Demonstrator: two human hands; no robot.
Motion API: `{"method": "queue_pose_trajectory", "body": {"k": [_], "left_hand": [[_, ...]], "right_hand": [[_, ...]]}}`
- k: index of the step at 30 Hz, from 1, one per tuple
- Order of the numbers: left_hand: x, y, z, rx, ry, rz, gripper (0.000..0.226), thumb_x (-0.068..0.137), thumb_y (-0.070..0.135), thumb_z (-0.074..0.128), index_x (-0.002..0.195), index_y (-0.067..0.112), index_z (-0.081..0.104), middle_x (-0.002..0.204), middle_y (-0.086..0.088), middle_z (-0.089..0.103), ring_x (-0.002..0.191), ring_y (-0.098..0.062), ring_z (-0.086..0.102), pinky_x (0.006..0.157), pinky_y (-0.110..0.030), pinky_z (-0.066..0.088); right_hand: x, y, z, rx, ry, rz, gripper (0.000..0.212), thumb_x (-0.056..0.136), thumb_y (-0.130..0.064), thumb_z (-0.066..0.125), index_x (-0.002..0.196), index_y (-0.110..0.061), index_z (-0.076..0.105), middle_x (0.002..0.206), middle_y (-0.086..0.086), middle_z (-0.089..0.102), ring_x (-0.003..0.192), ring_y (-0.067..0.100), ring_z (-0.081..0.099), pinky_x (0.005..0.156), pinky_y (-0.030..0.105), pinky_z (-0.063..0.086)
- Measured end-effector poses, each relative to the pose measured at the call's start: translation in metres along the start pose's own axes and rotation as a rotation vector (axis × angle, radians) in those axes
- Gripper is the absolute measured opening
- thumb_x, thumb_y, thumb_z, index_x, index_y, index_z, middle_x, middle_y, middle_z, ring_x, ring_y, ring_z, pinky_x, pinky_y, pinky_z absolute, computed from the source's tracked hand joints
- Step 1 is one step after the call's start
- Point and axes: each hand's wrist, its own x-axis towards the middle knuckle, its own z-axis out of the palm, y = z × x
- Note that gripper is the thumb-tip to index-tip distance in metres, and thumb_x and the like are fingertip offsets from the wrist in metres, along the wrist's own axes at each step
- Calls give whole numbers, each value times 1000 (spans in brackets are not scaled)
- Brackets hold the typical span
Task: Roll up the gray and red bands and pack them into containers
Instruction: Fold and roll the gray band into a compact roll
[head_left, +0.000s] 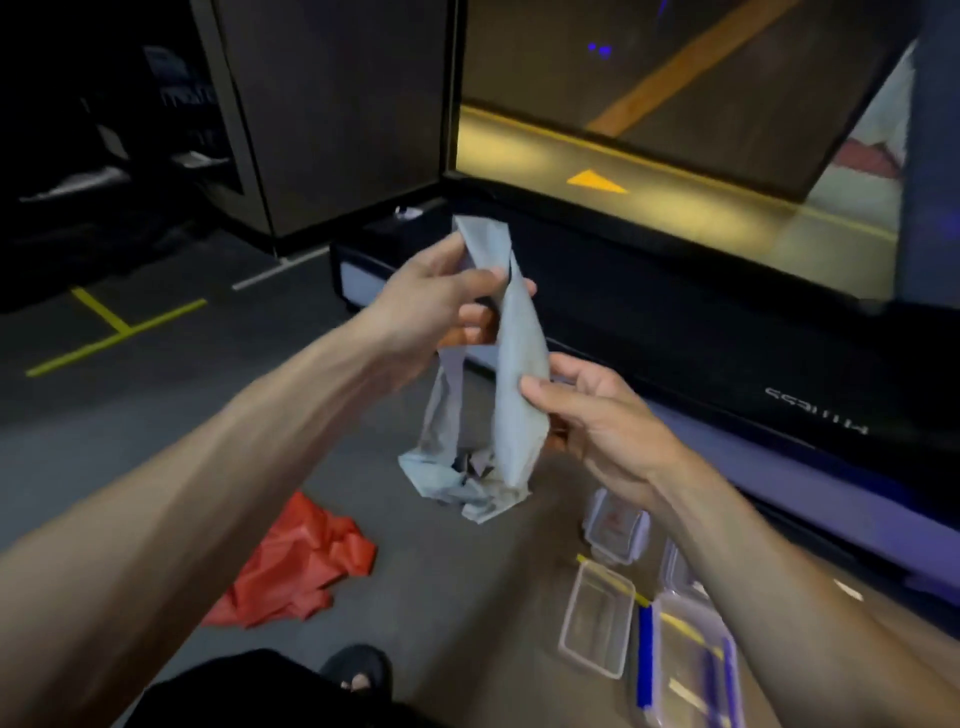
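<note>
The long gray stretchy band (519, 374) hangs in front of the person, its long axis close to vertical and leaning slightly left at the top. The left hand (441, 306) pinches the band near its upper end, fingers curled around the fabric, with the short tip standing up above the grip. The right hand (592, 410) grips it lower down from the right side, thumb pressed on the front face. Below that hand the slack drops and crumples on the dark floor (156, 415). So the free length lies beneath both hands, and rolling probably has to start from the top end. The crumpled red band (301, 566) lies on the floor, lower left, untouched. The clear plastic containers (597, 618) sit open at lower right, nearer the right hand.
</note>
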Motion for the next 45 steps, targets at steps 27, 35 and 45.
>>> {"method": "queue_pose_trajectory", "body": {"k": [27, 35, 45], "left_hand": [[-73, -58, 5, 434, -301, -60, 19, 90, 6, 76, 104, 6, 62, 88, -5, 68, 80, -18, 62, 75, -42, 49], [-71, -36, 7, 323, -44, 55, 21, 98, 25, 69, 81, 12, 67, 68, 3, 53, 61, -7, 44, 55, -21, 34], [-62, -30, 13, 431, -331, 46, 20, 91, 32, 72, 83, 14, 70, 77, 3, 62, 76, -11, 54, 75, -33, 41]], "right_hand": [[-57, -6, -8, 974, 195, 80, 43, 93, -43, 63, 95, 0, 61, 63, 3, 59, 40, 4, 53, 36, 15, 44], [-67, -1, -27, 1076, 216, 26, 83, 101, -63, 39, 136, 12, 49, 130, 24, 67, 102, 28, 76, 71, 38, 65], [-55, 25, -14, -474, 26, -118, 55, 84, -11, 78, 135, -27, 61, 136, -9, 64, 122, 5, 62, 103, 24, 50]]}}
